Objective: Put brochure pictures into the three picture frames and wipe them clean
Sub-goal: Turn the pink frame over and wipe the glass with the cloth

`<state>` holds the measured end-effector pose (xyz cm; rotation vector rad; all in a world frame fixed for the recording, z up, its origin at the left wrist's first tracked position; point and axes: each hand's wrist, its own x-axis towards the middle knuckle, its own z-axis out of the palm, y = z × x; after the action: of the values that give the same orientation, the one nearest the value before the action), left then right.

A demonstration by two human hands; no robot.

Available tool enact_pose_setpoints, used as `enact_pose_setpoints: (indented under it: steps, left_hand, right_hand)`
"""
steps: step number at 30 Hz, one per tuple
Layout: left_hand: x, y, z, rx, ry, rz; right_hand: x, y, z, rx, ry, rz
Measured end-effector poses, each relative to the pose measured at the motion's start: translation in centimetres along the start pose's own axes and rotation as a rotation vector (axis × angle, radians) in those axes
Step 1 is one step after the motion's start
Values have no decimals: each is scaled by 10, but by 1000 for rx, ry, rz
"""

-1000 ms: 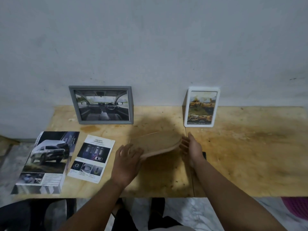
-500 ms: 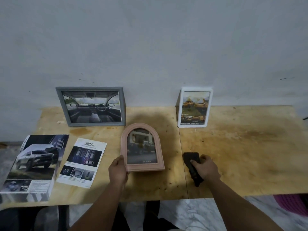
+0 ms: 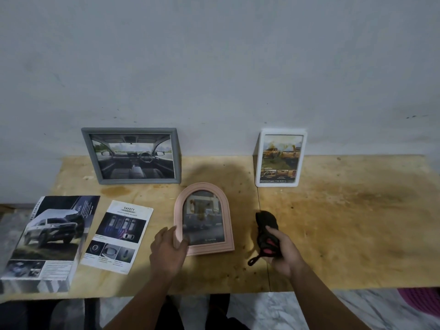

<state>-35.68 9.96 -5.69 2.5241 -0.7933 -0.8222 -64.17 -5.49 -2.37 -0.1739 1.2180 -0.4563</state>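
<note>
On the stained plywood surface (image 3: 345, 222), from left to right: a car brochure (image 3: 47, 236) and a white safety leaflet (image 3: 117, 235) lie flat. Next, the left hand (image 3: 167, 253) has its grip closed on the lower left edge of a pink arched picture frame (image 3: 203, 219), thumb on the glass. Just right, apart from that frame, the right hand (image 3: 282, 254) clenches a black cloth (image 3: 266, 228). Behind stand a grey frame (image 3: 132, 156) and a white frame (image 3: 279, 158).

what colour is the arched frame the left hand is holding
Pale pink: the arched pink picture frame, gripped by the left hand, shows best in the head view.
</note>
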Motion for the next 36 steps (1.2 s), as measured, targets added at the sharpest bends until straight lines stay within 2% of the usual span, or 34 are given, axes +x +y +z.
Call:
enact_pose_setpoints:
  steps: [4,7,10,12,15,18,21,24,29,32,36]
  left_hand:
    - [0,-6,4,77,-8,100]
    - [6,-11,4,125,-9,185]
    - [19,-16,2,201,-46,292]
    - [31,-20,3,265,-69,377]
    - [44,-24,3,383,-125,498]
    - [54,-29,5,431,-151,553]
    - [64,-43,12,406,-113,613]
    - [70,-58,17,408,-62,709]
    - [74,-65,25,392,21,780]
    - [74,-67,28,404,25,769]
    - [75,-68,27,432,-18,735]
  right_hand:
    - [5,11,27,109,-227,68]
    - [12,23,40,121,-301,46]
    - [15,33,57,-160,-273,-20]
    - [20,33,77,-384,-159,-126]
    - [41,25,115,-727,-49,-401]
    - [75,16,150,-1239,54,-751]
    - [108,21,183,-1506,4,-926]
    - [135,44,194,-1834,-34,-945]
    - [149,58,195,-2005,100,-1030]
    - [145,54,196,-2130,16,-999]
    - [114,74,177,-2168,-84,-1080]
